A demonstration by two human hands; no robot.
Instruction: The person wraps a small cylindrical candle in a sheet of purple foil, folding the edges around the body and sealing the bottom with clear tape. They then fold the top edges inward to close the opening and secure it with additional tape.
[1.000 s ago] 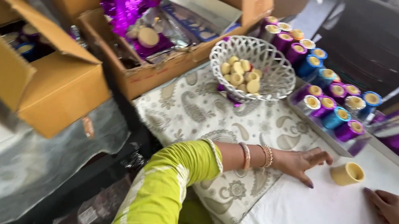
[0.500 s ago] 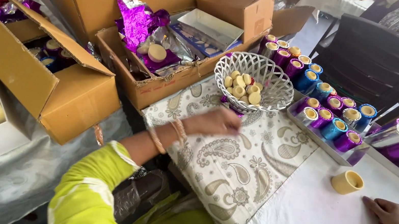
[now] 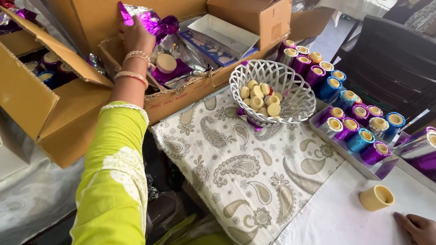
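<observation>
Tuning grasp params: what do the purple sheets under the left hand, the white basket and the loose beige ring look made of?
Purple sheets: likely metallic foil or film, going by the mirror glints and sharp crinkles; left hand rests on them.
White basket: seemingly plastic or coated wire, an open rigid lattice with a matte finish.
Beige ring: perhaps card or plastic, smooth and dull, hollow; it lies near the right hand.

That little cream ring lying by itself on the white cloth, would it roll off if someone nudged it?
The cream ring rests on its flat end, open side up, so a nudge would probably slide it, not roll it. Tipped onto its side, it likely would roll. It looks hollow, so probably light. The right hand lies flat beside it, apart.
</observation>
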